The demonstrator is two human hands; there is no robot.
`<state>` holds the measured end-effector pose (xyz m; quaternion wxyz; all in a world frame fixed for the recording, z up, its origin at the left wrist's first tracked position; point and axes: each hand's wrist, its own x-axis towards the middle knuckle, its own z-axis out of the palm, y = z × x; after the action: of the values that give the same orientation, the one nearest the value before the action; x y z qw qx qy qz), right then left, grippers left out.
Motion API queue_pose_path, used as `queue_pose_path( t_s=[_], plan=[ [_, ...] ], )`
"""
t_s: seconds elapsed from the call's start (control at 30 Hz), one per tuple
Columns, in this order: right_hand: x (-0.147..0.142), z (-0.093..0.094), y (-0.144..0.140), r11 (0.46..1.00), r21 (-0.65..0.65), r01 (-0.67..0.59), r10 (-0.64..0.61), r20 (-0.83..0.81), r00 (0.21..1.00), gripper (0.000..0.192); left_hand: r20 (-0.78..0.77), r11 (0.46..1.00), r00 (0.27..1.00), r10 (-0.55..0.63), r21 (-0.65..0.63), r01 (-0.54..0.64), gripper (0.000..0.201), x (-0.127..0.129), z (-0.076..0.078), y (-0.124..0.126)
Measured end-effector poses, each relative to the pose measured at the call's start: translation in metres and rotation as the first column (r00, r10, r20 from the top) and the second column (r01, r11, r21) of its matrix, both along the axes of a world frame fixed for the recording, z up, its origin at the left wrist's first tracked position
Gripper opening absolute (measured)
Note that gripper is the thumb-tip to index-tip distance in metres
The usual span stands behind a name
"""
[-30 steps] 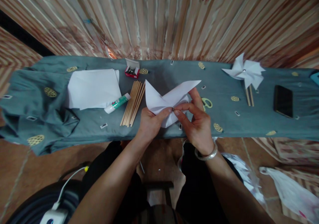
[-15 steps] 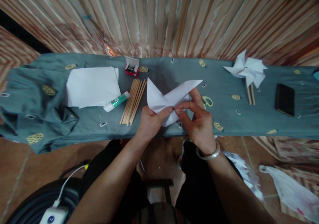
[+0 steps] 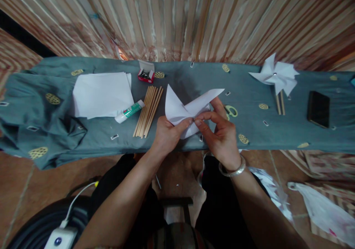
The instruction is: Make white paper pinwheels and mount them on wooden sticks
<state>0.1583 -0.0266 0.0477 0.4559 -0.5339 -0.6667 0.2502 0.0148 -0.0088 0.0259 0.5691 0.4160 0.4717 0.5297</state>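
A white paper pinwheel (image 3: 191,110) is held just above the table's front edge, two of its pointed blades standing up. My left hand (image 3: 169,132) grips it from the left, thumb pressed near its centre. From the right, my right hand (image 3: 220,130) pinches at that same centre, thumb and forefinger together, with other fingers behind the paper. A tiny dark spot shows between the thumbs; what it is I cannot make out. Closest to my right hand lie scissors with pale green handles (image 3: 231,111), partly hidden. A bundle of wooden sticks (image 3: 148,110) lies left of my left hand.
On the cloth-covered table (image 3: 177,71) lie white paper sheets (image 3: 101,94), a glue tube (image 3: 129,111) and an open red box (image 3: 146,75) of small metal pieces. A pinwheel on sticks (image 3: 277,75) and a black phone (image 3: 318,108) are at right. A curtain (image 3: 183,23) hangs behind.
Both hands stay pinched at the pinwheel's centre. The paper has tilted very slightly, and the whole view has shifted a little.
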Motion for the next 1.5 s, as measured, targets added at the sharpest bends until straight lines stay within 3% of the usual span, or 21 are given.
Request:
queue_pose_path(
  t_s=[0.5, 0.83, 0.93, 1.03, 1.13, 1.33, 1.5],
  plan=[
    [-0.001, -0.003, 0.001, 1.0, -0.005, 0.013, -0.013, 0.026, 1.0, 0.006, 0.048, 0.998, 0.998, -0.049, 0.031, 0.048, 0.028, -0.005, 0.0, -0.002],
    [-0.007, -0.004, -0.002, 0.996, 0.001, 0.094, -0.094, -0.026, 0.995, 0.008, 0.028, 0.998, 0.999, -0.032, -0.055, 0.033, 0.028, -0.009, 0.006, -0.003],
    [-0.007, -0.006, -0.003, 0.987, 0.032, 0.156, -0.156, -0.006, 0.988, 0.022, 0.034, 0.997, 0.999, -0.027, -0.071, 0.029, 0.028, -0.009, 0.008, -0.003],
    [-0.006, -0.009, -0.002, 0.984, 0.054, 0.171, -0.172, -0.003, 0.985, 0.048, 0.04, 0.997, 0.999, -0.031, -0.073, 0.034, 0.031, -0.01, 0.009, -0.003],
    [-0.005, -0.012, 0.0, 0.985, 0.002, 0.171, -0.17, -0.061, 0.983, 0.066, 0.051, 0.997, 0.998, -0.036, -0.064, 0.039, 0.033, -0.01, 0.01, -0.003],
    [-0.002, -0.008, 0.002, 0.987, -0.159, 0.035, -0.077, -0.264, 0.961, 0.074, 0.068, 0.996, 0.996, -0.055, -0.067, 0.06, 0.033, -0.01, 0.01, -0.004],
    [0.001, -0.003, 0.002, 0.965, -0.264, -0.003, -0.094, -0.353, 0.931, 0.079, 0.117, 0.992, 0.989, -0.092, -0.075, 0.101, 0.033, -0.01, 0.005, -0.005]
  ],
)
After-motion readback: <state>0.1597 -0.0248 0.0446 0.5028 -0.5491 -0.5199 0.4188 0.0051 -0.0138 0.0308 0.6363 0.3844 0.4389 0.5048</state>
